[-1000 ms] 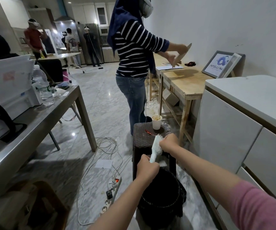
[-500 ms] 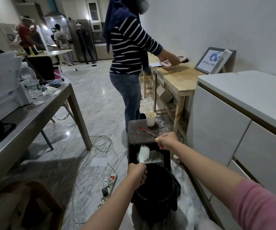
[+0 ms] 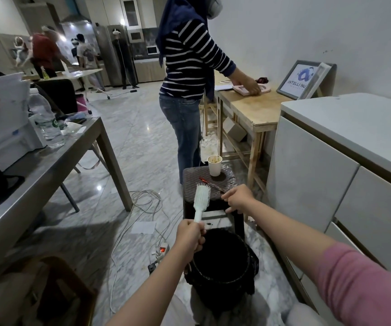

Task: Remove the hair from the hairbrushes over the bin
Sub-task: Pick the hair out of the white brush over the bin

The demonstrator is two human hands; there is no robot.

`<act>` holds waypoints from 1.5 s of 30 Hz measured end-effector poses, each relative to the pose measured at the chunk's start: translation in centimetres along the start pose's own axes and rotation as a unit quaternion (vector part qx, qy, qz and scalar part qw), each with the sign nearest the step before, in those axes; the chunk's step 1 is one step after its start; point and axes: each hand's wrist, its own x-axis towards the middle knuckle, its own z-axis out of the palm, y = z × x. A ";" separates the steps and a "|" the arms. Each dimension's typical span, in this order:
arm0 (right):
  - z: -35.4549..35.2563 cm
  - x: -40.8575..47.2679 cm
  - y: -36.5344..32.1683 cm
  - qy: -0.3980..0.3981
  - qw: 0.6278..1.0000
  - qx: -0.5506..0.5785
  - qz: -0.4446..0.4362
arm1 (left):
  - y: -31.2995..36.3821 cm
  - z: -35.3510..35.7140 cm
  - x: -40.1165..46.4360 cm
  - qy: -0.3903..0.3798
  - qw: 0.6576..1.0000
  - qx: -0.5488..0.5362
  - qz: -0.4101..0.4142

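A white hairbrush [image 3: 202, 196] stands upright, bristles facing right, with my left hand [image 3: 191, 236] shut on its handle just above the black bin [image 3: 248, 255]. My right hand [image 3: 238, 198] is apart from the brush, at the near edge of a dark woven stool [image 3: 189, 180]. Its fingers are curled beside the near end of a thin red tool [image 3: 209, 183] lying on the stool. Whether they grip the tool is hidden. A small dark clump of hair [image 3: 209, 224] hangs below the stool's edge, over the bin.
A paper cup [image 3: 215, 165] stands on the stool. A person in a striped top [image 3: 189, 67] works at a wooden table [image 3: 248, 107] just beyond. White cabinets [image 3: 330, 172] line the right, a steel table [image 3: 48, 165] the left. Cables and a power strip [image 3: 159, 251] lie on the floor.
My right hand left the brush bristles and moved right to the stool's edge by the red tool. My left hand raised the brush upright.
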 end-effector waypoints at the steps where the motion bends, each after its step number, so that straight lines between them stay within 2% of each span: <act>1: -0.1 -0.1 -0.2 0.011 1.000 0.006 0.004 | 0.1 -0.1 0.0 -0.002 1.000 0.005 0.003; 8: -0.6 0.1 -0.4 0.090 0.996 0.020 -0.012 | 0.1 -0.3 -0.4 -0.007 1.000 0.011 0.017; 12: -0.4 0.2 -0.2 0.061 0.996 -0.039 -0.047 | -0.1 -0.3 -0.8 -0.006 1.000 0.009 0.021; 19: 1.9 -1.8 -1.5 -0.061 0.996 -0.028 -0.060 | 0.3 1.2 -2.1 0.001 0.997 0.023 0.069; 25: 2.4 -2.3 -3.4 0.022 0.994 -0.028 -0.103 | 1.1 1.8 -3.2 0.020 0.994 -0.003 0.105; 29: 2.4 -3.0 -3.6 0.013 0.992 -0.016 -0.121 | 1.3 1.4 -3.4 0.020 0.995 -0.017 0.097; 33: 2.1 -3.1 -3.5 -0.038 0.993 0.020 -0.111 | 1.2 0.7 -3.3 0.021 0.995 -0.023 0.095; 37: 1.8 -3.5 -3.9 -0.040 0.996 0.027 -0.075 | 0.7 0.5 -3.6 0.033 0.991 0.017 0.131; 41: 1.5 -3.4 -4.3 -0.018 0.998 0.036 -0.047 | 0.5 0.1 -3.8 0.090 0.957 0.152 0.229; 45: 1.6 -3.0 -4.1 0.002 0.997 -0.002 -0.080 | 0.7 -0.5 -3.5 0.076 0.951 0.175 0.244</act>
